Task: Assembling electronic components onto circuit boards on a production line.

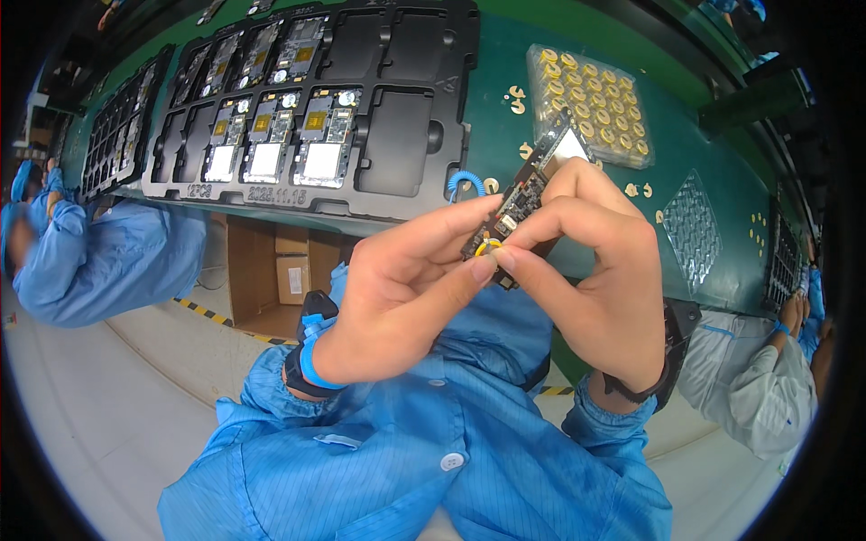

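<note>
A dark circuit board [520,197] with a pale metal shield is held tilted in front of me, above the bench's near edge. My left hand [397,302] grips its lower left side, fingers behind it and thumb at the front. At the board's lower end is a small round yellow part [488,246], where my left thumb tip meets my right thumb and forefinger. My right hand [600,261] is closed in a pinch on that part, its other fingers curled along the board's right side. The fingertips partly cover the yellow part.
A black moulded tray [392,149] with several circuit boards [325,149] lies left on the green bench [501,68]. Behind my hands stands a transparent tray of yellow round parts [591,104]. Tan scraps [516,97], a transparent sheet [693,233] and a blue coiled cord [465,184] are nearby. Co-workers sit both sides.
</note>
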A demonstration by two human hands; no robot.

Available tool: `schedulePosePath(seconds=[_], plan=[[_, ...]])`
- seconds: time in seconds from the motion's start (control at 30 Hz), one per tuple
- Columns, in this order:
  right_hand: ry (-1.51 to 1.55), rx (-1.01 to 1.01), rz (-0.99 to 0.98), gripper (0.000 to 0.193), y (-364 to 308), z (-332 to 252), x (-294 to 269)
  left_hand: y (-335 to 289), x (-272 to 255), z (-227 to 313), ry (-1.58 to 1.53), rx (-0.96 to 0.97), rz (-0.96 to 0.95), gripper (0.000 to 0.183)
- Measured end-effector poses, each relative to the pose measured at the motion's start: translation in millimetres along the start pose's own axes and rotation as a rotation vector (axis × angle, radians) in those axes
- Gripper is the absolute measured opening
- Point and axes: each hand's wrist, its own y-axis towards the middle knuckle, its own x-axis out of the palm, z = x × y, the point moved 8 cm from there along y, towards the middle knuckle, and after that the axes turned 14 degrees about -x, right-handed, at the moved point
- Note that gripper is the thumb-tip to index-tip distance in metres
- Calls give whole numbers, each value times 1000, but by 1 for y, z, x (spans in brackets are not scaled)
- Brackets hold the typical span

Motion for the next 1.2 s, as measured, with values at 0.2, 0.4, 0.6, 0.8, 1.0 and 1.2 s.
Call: schedulePosePath(seconds=[0.2, 0.4, 0.6, 0.8, 1.0, 1.2], plan=[[-4, 17, -5, 11, -1, 2, 2, 0, -3, -2, -9, -9, -2, 49], [29, 9, -9, 12, -2, 3, 4, 1, -3, 0, 20, -1, 14, 48], [-4, -20, -68, 14, -1, 2, 4, 3, -5, -2, 7, 5, 21, 47], [65, 31, 78, 23, -5, 4, 4, 7, -6, 0, -50, 12, 32, 46], [-212, -158, 46, 36, -8, -13, 2, 7, -6, 0, -86, -29, 6, 46], [-235, -253, 171, 34, -15, -15, 2, 7, 0, 2, -113, 2, 7, 47]])
